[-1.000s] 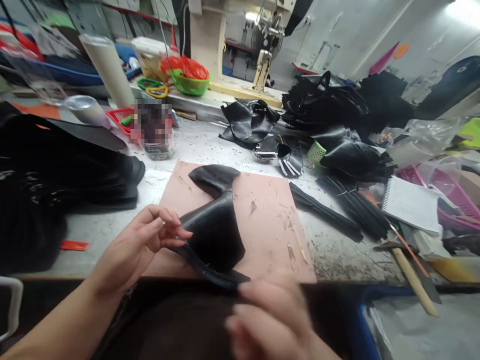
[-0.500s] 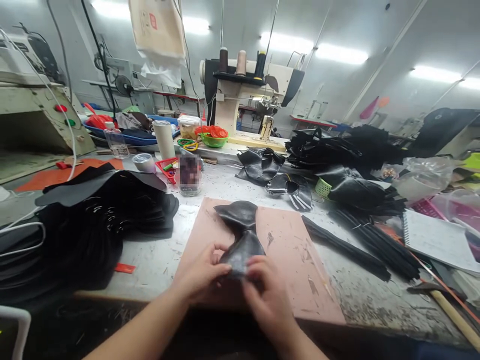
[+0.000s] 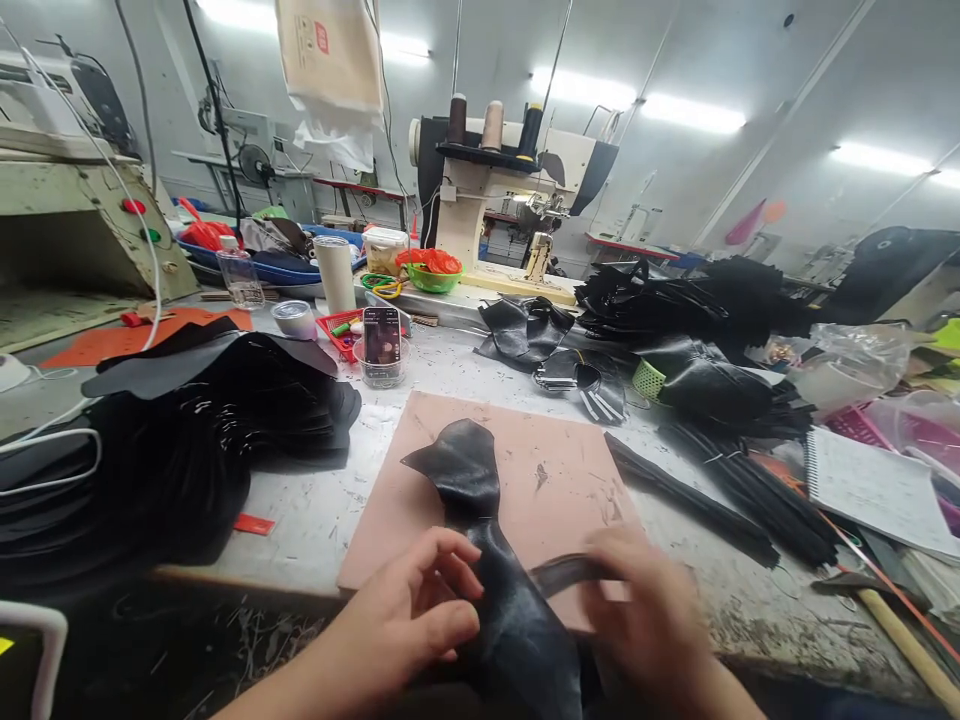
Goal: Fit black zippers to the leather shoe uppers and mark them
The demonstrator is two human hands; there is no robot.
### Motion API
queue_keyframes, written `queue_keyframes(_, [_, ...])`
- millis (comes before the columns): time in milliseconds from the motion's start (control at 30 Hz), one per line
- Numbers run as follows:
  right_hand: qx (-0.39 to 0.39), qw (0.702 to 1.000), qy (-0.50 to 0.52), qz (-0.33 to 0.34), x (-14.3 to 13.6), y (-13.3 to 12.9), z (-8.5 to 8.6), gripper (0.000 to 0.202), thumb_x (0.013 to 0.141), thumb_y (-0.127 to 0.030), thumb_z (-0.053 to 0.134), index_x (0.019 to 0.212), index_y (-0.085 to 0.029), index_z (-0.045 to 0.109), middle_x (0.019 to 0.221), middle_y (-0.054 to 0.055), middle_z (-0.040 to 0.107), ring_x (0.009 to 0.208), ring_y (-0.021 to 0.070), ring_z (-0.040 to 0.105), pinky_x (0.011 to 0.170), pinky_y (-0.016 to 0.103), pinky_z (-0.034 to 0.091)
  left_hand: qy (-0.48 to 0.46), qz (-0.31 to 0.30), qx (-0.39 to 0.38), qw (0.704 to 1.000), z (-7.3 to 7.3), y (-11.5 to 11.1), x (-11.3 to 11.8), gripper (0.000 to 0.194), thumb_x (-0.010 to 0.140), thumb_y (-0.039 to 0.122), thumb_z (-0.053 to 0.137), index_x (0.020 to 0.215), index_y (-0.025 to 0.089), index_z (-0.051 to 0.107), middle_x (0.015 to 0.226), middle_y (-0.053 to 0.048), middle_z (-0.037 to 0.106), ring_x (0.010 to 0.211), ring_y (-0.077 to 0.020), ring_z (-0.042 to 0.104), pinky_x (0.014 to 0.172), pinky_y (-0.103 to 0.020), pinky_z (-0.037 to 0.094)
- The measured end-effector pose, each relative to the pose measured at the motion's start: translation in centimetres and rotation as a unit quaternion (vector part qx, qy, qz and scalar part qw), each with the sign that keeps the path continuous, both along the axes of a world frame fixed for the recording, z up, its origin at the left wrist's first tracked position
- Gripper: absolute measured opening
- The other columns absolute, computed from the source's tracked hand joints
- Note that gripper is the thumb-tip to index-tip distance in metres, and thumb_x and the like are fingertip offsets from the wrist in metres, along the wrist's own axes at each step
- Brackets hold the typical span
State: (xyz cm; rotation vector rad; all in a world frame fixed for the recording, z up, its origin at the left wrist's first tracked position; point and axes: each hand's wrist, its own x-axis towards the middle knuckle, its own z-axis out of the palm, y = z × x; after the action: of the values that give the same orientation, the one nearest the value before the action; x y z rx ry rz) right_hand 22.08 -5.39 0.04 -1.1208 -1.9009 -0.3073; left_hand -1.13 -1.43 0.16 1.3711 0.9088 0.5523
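I've got both hands in front of me through the head camera, and the black leather-like piece lies just to the right of the left hand, running lengthwise away from the wearer with its far end leaning left. Part of it rests on the pink board; the near part reaches down past the board's front edge, between the two hands. My left hand is loosely curled, thumb and fingers parted, gripping nothing that I can see, its fingertips right at the piece's left edge; whether they touch it, I can't say. Over on the other side, the right hand has the end of a dark strip between thumb and fingers, as far as I can judge, since that hand is badly blurred. Here's the relation I'd watch: the strip points leftward from the right hand, roughly across the piece's long axis, its free end close by the piece's right edge. So the left hand is the nearer one to the piece, while the right is set off by the strip's length. Beyond the right hand, farther right, I see a bundle of dark strips.
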Motion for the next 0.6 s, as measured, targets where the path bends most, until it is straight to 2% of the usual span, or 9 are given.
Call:
queue_keyframes(33, [-0.008, 0.998, -0.040, 0.041, -1.5, 1.1, -0.2, 0.008, 0.081, -0.014, 0.045, 0.085, -0.020, 0.047, 0.063, 0.000, 0.056, 0.054, 0.0139, 0.050, 0.048, 0.025, 0.038, -0.062, 0.013, -0.082, 0.995, 0.4, -0.1, 0.6, 0.045, 0.062, 0.050, 0.063, 0.095, 0.022, 0.052, 0.081, -0.001, 0.056, 0.066, -0.0156, 0.059, 0.051, -0.025, 0.046])
queue_keyframes(100, [-0.008, 0.991, -0.103, 0.090, -3.7, 2.8, -0.3, 0.010, 0.081, -0.012, 0.041, 0.078, -0.020, 0.046, 0.056, -0.001, 0.051, 0.050, 0.0136, 0.044, 0.045, 0.025, 0.032, -0.119, 0.075, -0.196, 0.970, 0.8, -0.4, 1.3, 0.043, 0.058, 0.045, 0.071, 0.087, 0.019, 0.053, 0.074, 0.001, 0.056, 0.059, -0.0107, 0.058, 0.048, -0.019, 0.043])
queue_keyframes(167, [0.003, 0.984, -0.140, 0.111, -4.8, 4.2, -0.2, 0.013, 0.081, -0.013, 0.040, 0.073, -0.020, 0.046, 0.053, -0.002, 0.049, 0.048, 0.0137, 0.040, 0.045, 0.026, 0.028, -0.124, 0.146, -0.236, 0.953, 0.9, -0.3, 0.9, 0.034, 0.057, 0.035, 0.075, 0.077, 0.017, 0.053, 0.065, 0.003, 0.056, 0.054, -0.0068, 0.055, 0.048, -0.015, 0.042])
queue_keyframes(233, [-0.009, 0.982, -0.143, 0.121, -4.9, 5.9, -0.2, 0.010, 0.079, -0.014, 0.043, 0.074, -0.019, 0.049, 0.057, -0.001, 0.053, 0.052, 0.0141, 0.043, 0.048, 0.026, 0.031, -0.135, 0.212, -0.210, 0.945, 0.7, 0.3, -1.0, 0.028, 0.057, 0.029, 0.076, 0.072, 0.017, 0.055, 0.059, 0.004, 0.056, 0.051, -0.0064, 0.054, 0.046, -0.015, 0.043])
queue_keyframes(333, [-0.153, 0.979, -0.119, 0.071, -4.6, 10.0, -0.5, 0.013, 0.075, -0.014, 0.050, 0.087, -0.016, 0.054, 0.080, 0.006, 0.061, 0.072, 0.0179, 0.053, 0.062, 0.029, 0.041, -0.167, 0.309, -0.073, 0.934, 0.4, 2.2, -5.7, 0.012, 0.069, 0.024, 0.068, 0.075, 0.018, 0.060, 0.057, 0.002, 0.060, 0.047, -0.0070, 0.054, 0.041, -0.016, 0.044])
queue_keyframes(367, [-0.213, 0.968, -0.122, 0.059, -4.8, 11.7, -0.7, 0.018, 0.074, -0.014, 0.052, 0.092, -0.015, 0.054, 0.089, 0.008, 0.062, 0.080, 0.0193, 0.055, 0.068, 0.031, 0.043, -0.180, 0.356, -0.014, 0.917, 0.4, 2.9, -7.4, 0.005, 0.073, 0.021, 0.064, 0.077, 0.019, 0.061, 0.060, 0.003, 0.062, 0.047, -0.0060, 0.054, 0.041, -0.015, 0.043])
queue_keyframes(433, [-0.285, 0.943, -0.151, 0.082, -5.9, 15.0, -1.1, 0.022, 0.076, -0.012, 0.052, 0.097, -0.015, 0.056, 0.100, 0.008, 0.062, 0.092, 0.0186, 0.055, 0.079, 0.032, 0.043, -0.181, 0.451, 0.092, 0.869, 0.8, 4.3, -10.0, 0.005, 0.077, 0.016, 0.060, 0.080, 0.019, 0.062, 0.063, 0.004, 0.065, 0.049, -0.0053, 0.055, 0.040, -0.012, 0.043])
queue_keyframes(500, [-0.308, 0.920, -0.196, 0.141, -7.6, 17.7, -1.6, 0.023, 0.077, -0.010, 0.050, 0.097, -0.018, 0.059, 0.107, 0.005, 0.062, 0.099, 0.0148, 0.055, 0.085, 0.027, 0.042, -0.171, 0.497, 0.139, 0.839, 1.7, 5.4, -10.7, 0.008, 0.079, 0.014, 0.058, 0.082, 0.019, 0.062, 0.064, 0.006, 0.066, 0.053, -0.0053, 0.058, 0.043, -0.011, 0.046])
queue_keyframes(600, [-0.333, 0.881, -0.268, 0.203, -9.8, 20.0, -2.0, 0.015, 0.076, -0.012, 0.052, 0.082, -0.019, 0.064, 0.109, 0.004, 0.062, 0.104, 0.0154, 0.053, 0.089, 0.026, 0.039, -0.209, 0.543, 0.085, 0.809, 3.5, 6.8, -8.4, 0.016, 0.076, 0.004, 0.054, 0.077, 0.017, 0.062, 0.060, 0.006, 0.065, 0.055, -0.0044, 0.060, 0.049, -0.010, 0.050])
